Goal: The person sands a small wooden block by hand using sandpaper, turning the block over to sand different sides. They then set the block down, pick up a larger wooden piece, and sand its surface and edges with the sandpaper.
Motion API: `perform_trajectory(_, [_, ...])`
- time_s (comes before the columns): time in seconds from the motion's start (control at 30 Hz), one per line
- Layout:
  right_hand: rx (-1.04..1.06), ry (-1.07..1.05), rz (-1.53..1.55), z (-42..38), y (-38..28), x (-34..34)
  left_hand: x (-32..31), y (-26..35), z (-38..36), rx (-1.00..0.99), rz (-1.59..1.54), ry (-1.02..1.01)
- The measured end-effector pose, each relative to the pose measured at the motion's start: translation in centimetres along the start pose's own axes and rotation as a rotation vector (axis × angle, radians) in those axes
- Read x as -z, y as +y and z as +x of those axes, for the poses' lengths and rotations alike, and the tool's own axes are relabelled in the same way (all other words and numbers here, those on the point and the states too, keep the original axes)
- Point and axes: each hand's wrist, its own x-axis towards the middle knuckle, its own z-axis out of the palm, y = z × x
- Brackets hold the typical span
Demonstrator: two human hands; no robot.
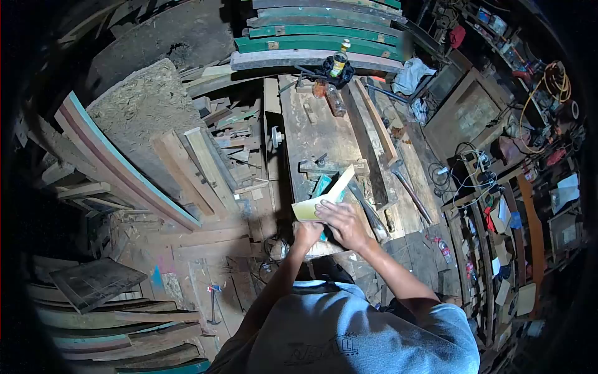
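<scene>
From where I watched, the fisheye view blacked out the corners, and much of the workshop was too dark and warped to read. The biggest thing I could make out was the pile of sawdust [140,106] at upper left, with curved green-edged planks [317,37] stacked behind the far end of the table [311,134]. The long wooden table ran up the middle, its near end hidden by the person's arms and grey shirt. On the right, shelves [498,237] held small boxes and tools I could not tell apart, with cables tangled above them.

At the table's far end stood a clear plastic bottle [336,101] lying on its side, an orange-tinted jar [319,88] beside it, and an upright bottle with a yellow cap [339,60]; what they held was not visible. A hammer [405,184] lay near the table's right edge.

The pale yellowish sheet [324,198], flat, thin and roughly triangular from this angle, lay at the near part of the table, tilted up toward the right, over a teal object mostly covered by it. The right hand [342,223] rested spread and flat on the sheet's lower edge, pressing rather than gripping. The left hand [307,234] was curled just below the sheet's near corner; it seemed to pinch that edge, though I could not tell for sure.
</scene>
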Motion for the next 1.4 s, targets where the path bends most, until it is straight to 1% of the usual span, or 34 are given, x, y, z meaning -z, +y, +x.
perform_trajectory(0.03, [-0.039, 0.003, -0.009, 0.3, 1.2, 1.1, -0.3, -0.6, -0.4, 0.016, -0.008, -0.03])
perform_trajectory(0.1, [-0.239, 0.179, -0.128, 0.9, 5.2, 1.2, 0.1, 0.8, 0.5, 0.148, -0.122, -0.141])
perform_trajectory(0.13, [-0.363, 0.307, -0.235, 1.3, 6.6, 0.8, 1.2, 3.0, 1.0, 0.209, -0.077, -0.176])
perform_trajectory(0.17, [-0.328, 0.292, -0.215, 1.7, 6.4, 0.7, 0.9, 2.4, 0.7, 0.186, -0.083, -0.158])
perform_trajectory(0.23, [-0.14, 0.071, -0.165, 1.8, 2.5, 1.1, 0.0, 0.0, 0.3, 0.126, -0.09, -0.12])
perform_trajectory(0.27, [-0.024, 0.022, -0.039, 1.0, 1.0, 0.7, 0.5, -0.2, 0.1, 0.134, 0.105, -0.18])
perform_trajectory(0.3, [0.026, -0.022, 0.029, 0.5, 0.6, 0.7, 0.0, -0.1, -0.1, -0.021, -0.01, -0.004])
perform_trajectory(0.33, [-0.05, 0.022, -0.033, 0.6, 1.4, 0.9, -0.1, -0.2, 0.0, 0.057, -0.005, -0.067])
perform_trajectory(0.37, [-0.126, 0.061, -0.095, 0.8, 3.1, 1.3, 0.7, 1.9, 0.8, 0.14, -0.002, -0.128])
perform_trajectory(0.4, [-0.206, 0.186, -0.102, 1.1, 5.3, 1.4, -0.6, -0.7, 0.2, 0.136, -0.121, -0.129])
perform_trajectory(0.43, [-0.324, 0.282, -0.231, 1.2, 6.5, 1.1, -0.3, -0.3, 0.0, 0.157, -0.102, -0.14])
perform_trajectory(0.5, [-0.237, 0.192, -0.172, 1.9, 4.4, 1.5, 0.4, 0.9, 0.4, 0.191, -0.061, -0.158])
perform_trajectory(0.53, [-0.16, 0.042, -0.103, 1.6, 2.7, 1.3, 0.3, 0.2, 0.5, 0.14, -0.05, -0.167])
perform_trajectory(0.57, [-0.026, -0.033, -0.061, 1.1, 1.1, 1.4, 0.0, -0.7, 0.1, 0.116, -0.05, -0.148])
perform_trajectory(0.63, [0.016, -0.071, -0.072, 0.4, 2.6, 1.5, -0.6, -2.0, -0.6, 0.065, -0.055, -0.124])
perform_trajectory(0.67, [-0.095, 0.04, -0.092, 0.6, 3.9, 1.7, 0.6, 1.5, 0.8, 0.194, -0.077, -0.184])
perform_trajectory(0.7, [-0.202, 0.152, -0.111, 0.9, 5.5, 1.6, 0.2, 0.4, 0.5, 0.173, -0.103, -0.194])
perform_trajectory(0.73, [-0.31, 0.222, -0.196, 0.9, 6.8, 1.3, -0.3, -0.6, 0.3, 0.188, -0.065, -0.2])
perform_trajectory(0.77, [-0.314, 0.275, -0.199, 1.6, 5.8, 1.4, -0.4, -0.8, 0.2, 0.204, -0.027, -0.202])
perform_trajectory(0.83, [-0.151, 0.08, -0.13, 1.2, 2.9, 0.7, -0.1, -0.7, 0.3, 0.171, -0.066, -0.178])
perform_trajectory(0.87, [-0.032, 0.019, -0.048, 0.8, 1.3, 0.6, 0.7, -0.2, 0.2, 0.183, 0.046, -0.206])
perform_trajectory(0.9, [0.041, -0.024, -0.045, 0.6, 0.7, 1.2, 0.9, 0.3, 0.5, 0.19, 0.026, -0.197])
perform_trajectory(0.97, [-0.136, 0.043, -0.124, 0.5, 4.1, 1.1, 0.8, 1.7, 0.8, 0.208, -0.022, -0.182])
perform_trajectory(1.0, [-0.248, 0.182, -0.129, 1.0, 6.0, 1.7, 0.3, 1.0, 0.5, 0.229, -0.123, -0.172])
perform_trajectory(1.03, [-0.318, 0.299, -0.219, 1.4, 6.8, 1.8, 0.2, 1.0, 0.3, 0.215, -0.135, -0.158])
perform_trajectory(1.1, [-0.219, 0.213, -0.198, 1.7, 5.0, 1.6, 0.3, 0.9, 0.6, 0.174, -0.153, -0.126])
perform_trajectory(1.13, [-0.157, 0.097, -0.087, 1.5, 3.0, 1.0, 0.4, 0.8, 1.0, 0.148, -0.128, -0.112])
perform_trajectory(1.17, [-0.027, 0.013, 0.039, 1.0, 1.5, 0.9, 0.4, 0.5, 0.7, 0.132, -0.104, -0.103])
perform_trajectory(1.23, [0.027, -0.006, -0.011, 0.6, 2.6, 1.5, 0.2, -0.1, 0.0, 0.095, -0.059, -0.099])
perform_trajectory(1.27, [-0.115, 0.042, -0.053, 0.8, 4.4, 1.5, 0.3, 0.6, 0.2, 0.14, -0.064, -0.132])
perform_trajectory(1.3, [-0.201, 0.22, -0.085, 1.4, 5.8, 1.7, 0.7, 1.7, 0.7, 0.188, -0.067, -0.161])
perform_trajectory(1.33, [-0.245, 0.255, -0.144, 1.5, 6.6, 1.6, 1.2, 2.6, 1.1, 0.235, -0.068, -0.187])
perform_trajectory(1.37, [-0.288, 0.29, -0.205, 1.7, 6.9, 1.6, 1.1, 2.4, 0.8, 0.212, -0.052, -0.172])
perform_trajectory(1.4, [-0.228, 0.234, -0.148, 1.9, 5.3, 1.3, 0.8, 1.6, 0.6, 0.183, -0.035, -0.157])
